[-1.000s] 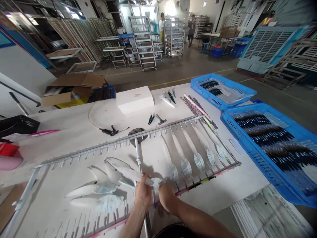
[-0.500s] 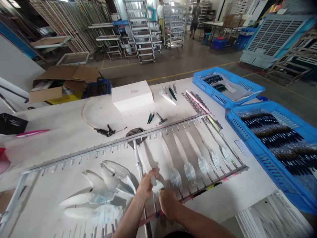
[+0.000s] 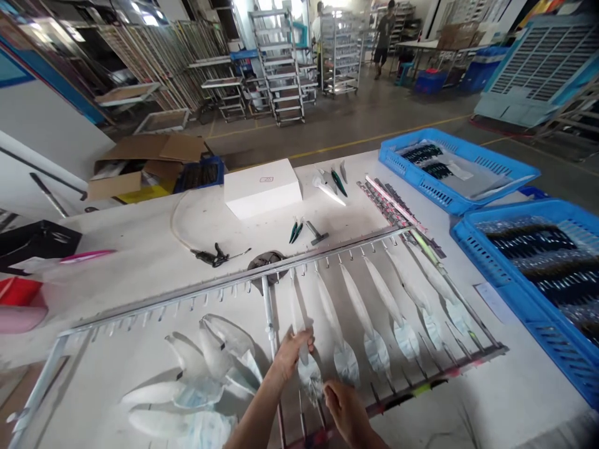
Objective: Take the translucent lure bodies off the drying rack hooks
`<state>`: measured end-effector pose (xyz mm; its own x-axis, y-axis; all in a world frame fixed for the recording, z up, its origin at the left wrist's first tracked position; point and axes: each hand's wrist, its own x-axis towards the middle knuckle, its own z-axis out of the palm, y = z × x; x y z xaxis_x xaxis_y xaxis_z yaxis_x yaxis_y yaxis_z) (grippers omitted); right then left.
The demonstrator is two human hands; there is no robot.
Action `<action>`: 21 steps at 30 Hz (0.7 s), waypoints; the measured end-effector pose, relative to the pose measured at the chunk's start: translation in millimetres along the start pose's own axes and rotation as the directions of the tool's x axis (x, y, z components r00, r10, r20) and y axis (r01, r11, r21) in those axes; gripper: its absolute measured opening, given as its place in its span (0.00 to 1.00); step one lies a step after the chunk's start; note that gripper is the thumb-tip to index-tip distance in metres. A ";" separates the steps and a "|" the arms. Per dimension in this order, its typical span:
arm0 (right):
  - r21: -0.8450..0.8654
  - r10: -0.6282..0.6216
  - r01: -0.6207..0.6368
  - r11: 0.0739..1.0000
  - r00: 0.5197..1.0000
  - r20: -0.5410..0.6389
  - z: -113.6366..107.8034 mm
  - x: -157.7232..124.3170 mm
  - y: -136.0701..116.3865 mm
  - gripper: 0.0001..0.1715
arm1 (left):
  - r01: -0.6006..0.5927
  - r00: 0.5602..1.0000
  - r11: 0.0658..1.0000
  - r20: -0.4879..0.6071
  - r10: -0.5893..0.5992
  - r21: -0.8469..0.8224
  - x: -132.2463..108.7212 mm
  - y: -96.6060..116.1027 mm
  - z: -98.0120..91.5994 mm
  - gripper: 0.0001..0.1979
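Note:
My left hand [image 3: 292, 352] is closed round a long white fish-shaped piece [image 3: 296, 305], whose upper tip hangs from the metal rack [image 3: 269, 318]. Pale blue film [image 3: 309, 375] wraps its lower end. Beside that wrapped end, my right hand [image 3: 345, 405] has its fingers curled in; whatever they hold is hidden. To the right, several similar white pieces [image 3: 356, 299] hang in a row, each with a film-wrapped lower end. More loose wrapped pieces [image 3: 156, 423] lie on the table inside the rack's left half.
Two blue crates [image 3: 482, 262] with dark lure-like pieces stand on the right. Behind the rack are a white box [image 3: 262, 190], a small T-shaped tool [image 3: 317, 232], green-black pieces [image 3: 296, 232] and an airbrush-like tool [image 3: 218, 254] with a hose. A person [image 3: 384, 40] is far off.
My right hand has moved down and right, off the wrapped end, which now shows more fully. The left hand keeps its grip on the white piece. The whole view has shifted slightly.

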<state>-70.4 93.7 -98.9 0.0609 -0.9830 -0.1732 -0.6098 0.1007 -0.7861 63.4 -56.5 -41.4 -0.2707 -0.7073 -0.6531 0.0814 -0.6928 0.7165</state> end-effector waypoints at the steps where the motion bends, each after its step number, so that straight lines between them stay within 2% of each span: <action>1: -0.007 -0.019 0.019 1.000 1.000 -0.006 1.4 0.6 -0.5 0.40 | -0.012 1.000 1.000 -0.008 0.012 0.012 -1.3 0.8 3.1 0.19; 4: -0.009 -0.066 0.066 0.998 0.997 -0.040 4.9 1.6 -1.3 0.42 | -0.052 0.996 0.997 -0.073 0.056 0.055 -5.2 2.5 10.7 0.18; 6: 0.020 -0.095 0.097 0.995 0.994 -0.058 5.9 1.2 -0.5 0.41 | -0.149 0.976 0.976 -0.132 0.170 0.158 -12.0 3.8 6.3 0.18; 7: 0.041 -0.110 0.112 0.993 0.992 -0.061 5.9 0.8 0.3 0.40 | -0.209 0.950 0.945 -0.175 0.257 0.253 -18.8 4.1 -0.6 0.19; 9: 0.084 -0.134 0.139 0.987 0.989 -0.056 5.3 0.0 2.4 0.38 | -0.281 0.846 0.802 -0.259 0.466 0.527 -41.8 1.7 -23.2 0.23; 10: 0.101 -0.144 0.148 0.984 0.988 -0.052 4.8 -0.3 3.6 0.37 | -0.245 0.773 0.702 -0.303 0.557 0.668 -57.7 -2.0 -37.2 0.25; 12: 0.129 -0.160 0.165 0.978 0.986 -0.053 3.9 -0.7 5.8 0.35 | -0.048 0.635 0.497 -0.358 0.685 0.866 -92.5 -14.8 -65.6 0.27; 13: 0.138 -0.167 0.173 0.975 0.984 -0.055 3.7 -0.8 6.7 0.35 | 0.094 0.600 0.436 -0.400 0.692 0.895 -108.3 -23.3 -78.2 0.29; 14: 0.145 -0.175 0.181 0.973 0.983 -0.057 3.6 -0.8 7.5 0.34 | 0.208 0.595 0.384 -0.428 0.680 0.899 -120.9 -32.4 -89.1 0.31; 16: 0.150 -0.190 0.198 0.969 0.979 -0.066 3.4 -0.8 8.7 0.34 | 0.333 0.643 0.272 -0.428 0.635 0.903 -132.9 -49.1 -105.1 0.31; 18: 0.138 -0.186 0.195 0.971 0.980 -0.074 2.4 -0.7 9.5 0.34 | 0.313 0.721 0.157 -0.342 0.603 0.937 -127.9 -58.9 -115.5 0.28; 21: 0.091 -0.140 0.147 0.985 0.987 -0.075 -2.3 -0.1 8.6 0.34 | 0.224 0.783 0.080 -0.228 0.579 0.971 -106.8 -54.1 -133.7 0.22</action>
<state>-77.5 94.3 -104.3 0.0868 -0.9961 -0.0163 -0.5201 -0.0314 -0.8535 216.2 37.7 -43.2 0.0540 -0.9868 -0.1524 -0.9859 -0.0769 0.1487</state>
